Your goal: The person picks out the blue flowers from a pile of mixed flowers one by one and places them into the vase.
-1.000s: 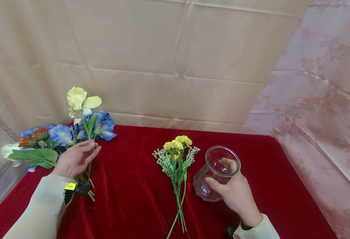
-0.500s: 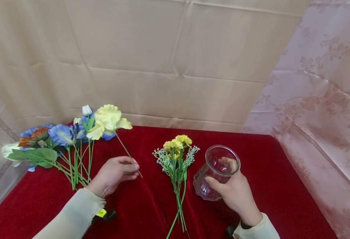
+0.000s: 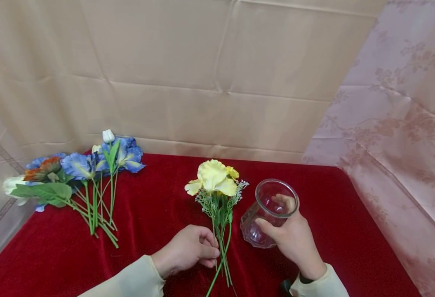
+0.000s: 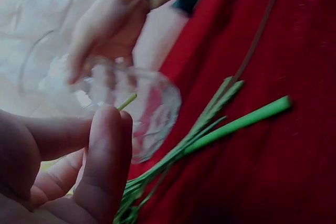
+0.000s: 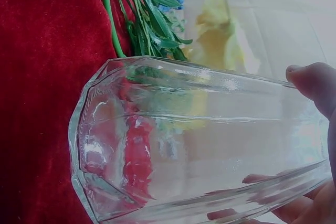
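Note:
In the head view my left hand (image 3: 189, 251) pinches the thin stem of a pale yellow iris (image 3: 212, 176) between thumb and fingers. The bloom stands over a small bunch of yellow carnations (image 3: 232, 173) with pale sprigs, whose green stems (image 3: 227, 268) lie on the cloth beside the hand. In the left wrist view a stem end (image 4: 127, 101) pokes out past the fingertips. My right hand (image 3: 295, 235) grips a clear glass vase (image 3: 252, 231), thumb on the near side and fingers on the far side. The vase leans, its mouth tipped up and to the right.
At the left of the red cloth (image 3: 158, 198) lies a pile of blue irises (image 3: 78, 166), a white tulip (image 3: 108, 136), an orange flower (image 3: 43, 168) and a leafy white bloom (image 3: 15, 186). A beige curtain (image 3: 202, 82) hangs behind; a pink patterned cloth (image 3: 406, 123) is at the right.
My left hand took the pale yellow iris from the left pile and carried it right, over to the carnations. The right hand and the vase have stayed in place.

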### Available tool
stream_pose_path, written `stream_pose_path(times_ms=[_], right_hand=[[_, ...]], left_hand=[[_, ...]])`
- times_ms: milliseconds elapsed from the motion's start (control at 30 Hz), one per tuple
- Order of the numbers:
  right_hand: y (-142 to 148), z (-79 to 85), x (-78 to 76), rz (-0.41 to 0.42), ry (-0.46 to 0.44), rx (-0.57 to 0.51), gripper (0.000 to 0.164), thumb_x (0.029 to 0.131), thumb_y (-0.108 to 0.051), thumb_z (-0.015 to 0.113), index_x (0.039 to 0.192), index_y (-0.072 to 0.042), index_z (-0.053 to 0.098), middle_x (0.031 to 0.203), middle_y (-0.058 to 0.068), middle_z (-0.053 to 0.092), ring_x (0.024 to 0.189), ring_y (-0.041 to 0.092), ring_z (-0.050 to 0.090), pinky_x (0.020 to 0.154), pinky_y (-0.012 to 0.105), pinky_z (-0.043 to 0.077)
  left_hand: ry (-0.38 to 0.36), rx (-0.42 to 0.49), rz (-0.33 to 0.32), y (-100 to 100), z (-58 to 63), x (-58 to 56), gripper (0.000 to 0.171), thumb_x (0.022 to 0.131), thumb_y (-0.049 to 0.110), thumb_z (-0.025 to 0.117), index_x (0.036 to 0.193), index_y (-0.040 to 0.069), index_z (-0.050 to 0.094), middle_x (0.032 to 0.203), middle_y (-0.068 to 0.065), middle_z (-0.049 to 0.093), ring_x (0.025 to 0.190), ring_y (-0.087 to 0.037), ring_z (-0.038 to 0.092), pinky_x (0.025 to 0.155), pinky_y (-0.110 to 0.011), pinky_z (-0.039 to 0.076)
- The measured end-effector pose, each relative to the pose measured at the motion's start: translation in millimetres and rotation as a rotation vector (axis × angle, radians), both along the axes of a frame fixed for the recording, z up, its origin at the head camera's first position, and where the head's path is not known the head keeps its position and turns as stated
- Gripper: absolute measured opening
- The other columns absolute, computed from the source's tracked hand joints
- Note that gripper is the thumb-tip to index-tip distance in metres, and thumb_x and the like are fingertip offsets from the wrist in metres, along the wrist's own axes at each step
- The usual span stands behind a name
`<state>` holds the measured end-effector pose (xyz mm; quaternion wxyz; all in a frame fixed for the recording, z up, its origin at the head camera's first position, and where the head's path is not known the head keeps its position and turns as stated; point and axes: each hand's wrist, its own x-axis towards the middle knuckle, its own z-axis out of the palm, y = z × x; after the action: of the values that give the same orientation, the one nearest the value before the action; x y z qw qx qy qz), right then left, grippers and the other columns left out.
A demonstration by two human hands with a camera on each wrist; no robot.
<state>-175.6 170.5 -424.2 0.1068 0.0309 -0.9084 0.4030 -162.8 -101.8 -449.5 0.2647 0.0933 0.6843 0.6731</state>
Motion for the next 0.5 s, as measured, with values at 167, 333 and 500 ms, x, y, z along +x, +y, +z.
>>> stream_pose_path(times_ms=[167, 333, 500], right_hand=[[0, -1.0, -0.2, 0.002, 0.011, 0.003, 0.077, 0.077, -0.042, 0.086, 0.134, -0.008, 0.046, 0.12, 0.013, 0.065, 0.102, 0.028, 0.065, 0.083, 0.049, 0.052], [-1, -1.2, 0.1, -0.004, 0.005, 0.005, 0.078, 0.077, -0.043, 0.086, 0.134, -0.008, 0.046, 0.119, 0.013, 0.066, 0.102, 0.028, 0.065, 0.083, 0.049, 0.052], [-1, -1.2, 0.6, -0.011, 0.013, 0.011, 0.076, 0.077, -0.042, 0.086, 0.133, -0.008, 0.047, 0.118, 0.012, 0.066, 0.1, 0.027, 0.065, 0.082, 0.049, 0.051]], left_hand=[[-0.022, -0.067, -0.058, 12, -4.7, 7.6, 0.008, 0.085, -0.008, 0.072, 0.082, -0.003, 0.067, 0.069, -0.012, 0.067, 0.059, -0.018, 0.067, 0.061, -0.034, 0.059], [0.134, -0.279, -0.093, 13, -1.3, 8.9, 0.013, 0.091, 0.01, 0.073, 0.078, 0.006, 0.073, 0.064, -0.004, 0.067, 0.057, -0.015, 0.067, 0.061, -0.029, 0.056], [0.579, -0.574, -0.199, 5, 13.6, 4.4, 0.011, 0.094, 0.022, 0.069, 0.093, 0.014, 0.077, 0.079, 0.01, 0.069, 0.075, -0.005, 0.064, 0.071, -0.028, 0.052]])
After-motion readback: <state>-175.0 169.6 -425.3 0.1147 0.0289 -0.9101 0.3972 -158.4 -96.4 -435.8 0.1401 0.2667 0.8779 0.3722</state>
